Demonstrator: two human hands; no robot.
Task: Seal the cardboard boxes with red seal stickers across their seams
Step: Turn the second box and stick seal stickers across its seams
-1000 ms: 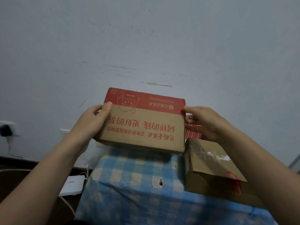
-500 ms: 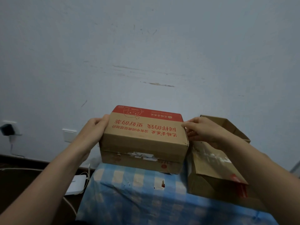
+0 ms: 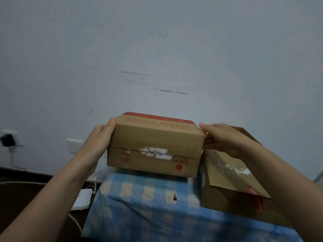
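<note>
Holding: brown rectangular cardboard box with red printed top band (image 3: 155,145), clamped between 2 hands above the far edge of the blue-and-white checked tablecloth (image 3: 148,203).
Left hand (image 3: 103,135): fingers curled onto the box's left end wall, thumb lying along the top left corner; closed on cardboard.
Right hand (image 3: 218,137): pressed against the right end wall, fingers wrapped behind the corner; closed on the same box.
Seam: horizontal flap line across the near face, half covered by torn white label residue (image 3: 155,152), with small red round marks printed below.
Handling, judged: light enough for fingertip pressure alone, stiff at the corners, softer mid-panel; worn cardboard likely to dent if squeezed hard.
Grip advice: best taken at the 2 short ends near the corners, leaving the seam face free for a sticker.
Neighbour: second brown cardboard box with open flap (image 3: 232,186), just beside on the right, red tape scrap (image 3: 257,198) on its lower edge.
Stickers: none in view.
</note>
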